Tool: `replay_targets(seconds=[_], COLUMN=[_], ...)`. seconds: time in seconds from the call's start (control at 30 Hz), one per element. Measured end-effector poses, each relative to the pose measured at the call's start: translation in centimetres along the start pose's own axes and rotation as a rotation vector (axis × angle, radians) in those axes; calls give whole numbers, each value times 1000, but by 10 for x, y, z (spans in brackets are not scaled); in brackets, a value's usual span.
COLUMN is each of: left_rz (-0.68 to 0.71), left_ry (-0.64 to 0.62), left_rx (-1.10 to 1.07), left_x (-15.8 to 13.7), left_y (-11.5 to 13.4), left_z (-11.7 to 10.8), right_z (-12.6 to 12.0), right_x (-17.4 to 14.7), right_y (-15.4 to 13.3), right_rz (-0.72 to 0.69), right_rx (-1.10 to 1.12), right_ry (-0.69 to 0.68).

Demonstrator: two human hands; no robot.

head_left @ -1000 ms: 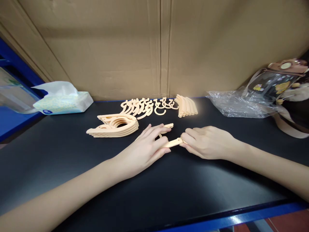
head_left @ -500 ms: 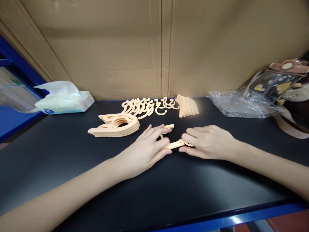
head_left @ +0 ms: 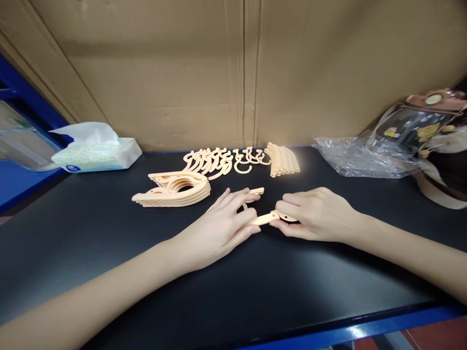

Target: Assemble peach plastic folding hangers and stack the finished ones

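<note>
My left hand [head_left: 228,226] lies over a cream plastic hanger piece [head_left: 265,219], pressing it on the black table with thumb and fingers; the palm hides most of it. One tip of the piece shows beyond my fingertips, and its lower arm reaches right. My right hand [head_left: 315,214] pinches a smaller cream plastic part with a hole [head_left: 286,217], its end meeting the tip of that lower arm. Whether the two are joined I cannot tell. To the left rests a stack of similar hanger pieces [head_left: 182,197].
Several cream hooks [head_left: 207,161] and a bundle of curved cream strips [head_left: 283,159] lie at the back, before a cardboard wall [head_left: 164,73]. A tissue pack [head_left: 98,154] stands at left. Clear plastic wrap [head_left: 359,158] and a strapped bottle [head_left: 412,127] are at right.
My right fingers have shifted slightly, so more of the small part with its hole shows at the joint. My left hand stays nearly still on the hanger piece.
</note>
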State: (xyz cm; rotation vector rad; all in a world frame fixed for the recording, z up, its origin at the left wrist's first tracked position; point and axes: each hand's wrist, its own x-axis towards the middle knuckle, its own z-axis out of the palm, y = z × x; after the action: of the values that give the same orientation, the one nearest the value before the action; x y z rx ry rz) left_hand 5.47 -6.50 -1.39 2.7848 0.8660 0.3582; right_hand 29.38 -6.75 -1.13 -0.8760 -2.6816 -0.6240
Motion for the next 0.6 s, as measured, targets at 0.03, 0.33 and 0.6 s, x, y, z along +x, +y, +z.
replay_targets(seconds=[0.03,0.33,0.6], left_rz=[0,5,5], left_ry=[1,9,-2], left_rx=[-1,-18,-3], left_x=[0,1,1], left_y=[0,-1,-1], left_z=[0,2,0], right_z=[0,1,0], right_x=[0,-1,0], right_y=[0,1,0], right_rz=[-3,-4,-8], right_rx=[0,-15,-20], right_ry=[9,29,32])
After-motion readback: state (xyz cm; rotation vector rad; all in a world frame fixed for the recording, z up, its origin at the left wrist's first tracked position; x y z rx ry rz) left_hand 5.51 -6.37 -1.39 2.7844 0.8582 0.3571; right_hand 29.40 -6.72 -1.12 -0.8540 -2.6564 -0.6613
